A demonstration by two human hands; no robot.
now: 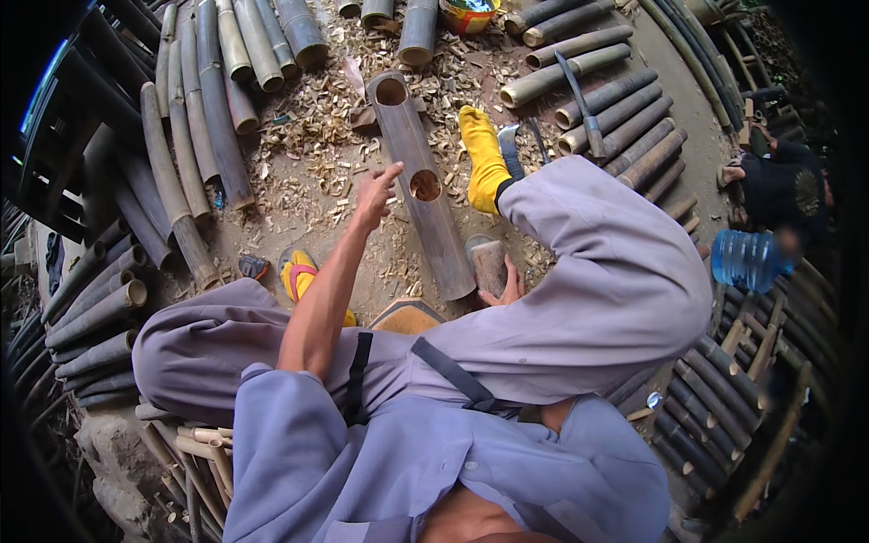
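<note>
A thick brown bamboo section lies on the ground in front of me, with two round holes cut in its upper side. My left hand is at its left edge beside the nearer hole, index finger stretched out toward the bamboo and the other fingers partly bent; it holds nothing. Close to the bamboo's near end, my right hand grips a short, worn wooden block; my leg hides part of that hand and its forearm. My foot in a yellow sock is just right of the bamboo.
Pale wood chips litter the ground. Bamboo poles lie at left, with cut lengths at right. A long-handled bladed tool rests on these. At far right are a blue water jug and another person.
</note>
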